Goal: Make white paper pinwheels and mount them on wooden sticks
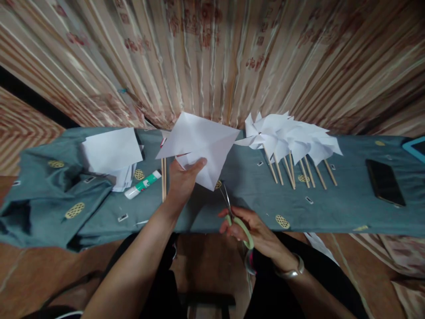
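My left hand [186, 175] pinches a white square of paper [207, 137] near its lower left side, thumb on top. Creases cross the sheet, and a slit runs in from its left side toward the middle. My right hand [249, 223] has its fingers in the light green handles of a pair of scissors [229, 204]. The blades point up and are slightly parted, just below the paper's lower corner and apart from it. Behind the left hand, wooden sticks [164, 179] lie on the cloth, partly covered by the paper.
White paper pinwheels [292, 137] on sticks lie overlapped at the right. Farther right are a black phone [385, 182] and a blue-edged object [415, 148]. A stack of white paper [113, 150] and a glue stick [142, 184] lie left on the green cloth [345, 208]. A curtain [212, 57] hangs behind.
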Action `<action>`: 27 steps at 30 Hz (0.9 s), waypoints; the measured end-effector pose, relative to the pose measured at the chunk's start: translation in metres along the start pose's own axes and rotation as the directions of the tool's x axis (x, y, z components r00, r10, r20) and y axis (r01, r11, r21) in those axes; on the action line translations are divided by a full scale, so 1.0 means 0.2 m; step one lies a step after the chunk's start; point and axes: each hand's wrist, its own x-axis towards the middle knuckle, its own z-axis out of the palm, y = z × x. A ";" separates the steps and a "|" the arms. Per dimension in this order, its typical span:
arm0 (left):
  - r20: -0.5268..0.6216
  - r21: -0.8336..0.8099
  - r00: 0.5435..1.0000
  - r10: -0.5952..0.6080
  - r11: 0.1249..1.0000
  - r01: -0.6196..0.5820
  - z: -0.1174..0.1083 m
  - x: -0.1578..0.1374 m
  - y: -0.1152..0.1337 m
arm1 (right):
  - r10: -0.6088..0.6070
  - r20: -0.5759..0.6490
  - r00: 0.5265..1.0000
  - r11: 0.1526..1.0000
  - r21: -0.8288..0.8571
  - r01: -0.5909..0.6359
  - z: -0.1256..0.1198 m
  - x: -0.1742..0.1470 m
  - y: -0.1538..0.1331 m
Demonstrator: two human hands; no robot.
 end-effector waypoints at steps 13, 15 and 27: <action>0.036 0.060 0.999 0.001 0.998 -0.003 0.05 -0.04 -0.04 | -0.006 -0.001 1.000 0.998 -0.055 0.006 0.01 0.02 0.02; 0.045 0.042 0.999 0.005 0.999 -0.007 0.06 -0.04 -0.05 | -0.016 -0.015 1.000 0.998 -0.057 0.016 0.02 0.03 0.01; 0.067 0.042 0.997 0.030 0.999 -0.033 0.07 -0.06 -0.06 | -0.020 -0.045 0.999 1.000 -0.024 0.019 0.02 0.03 0.01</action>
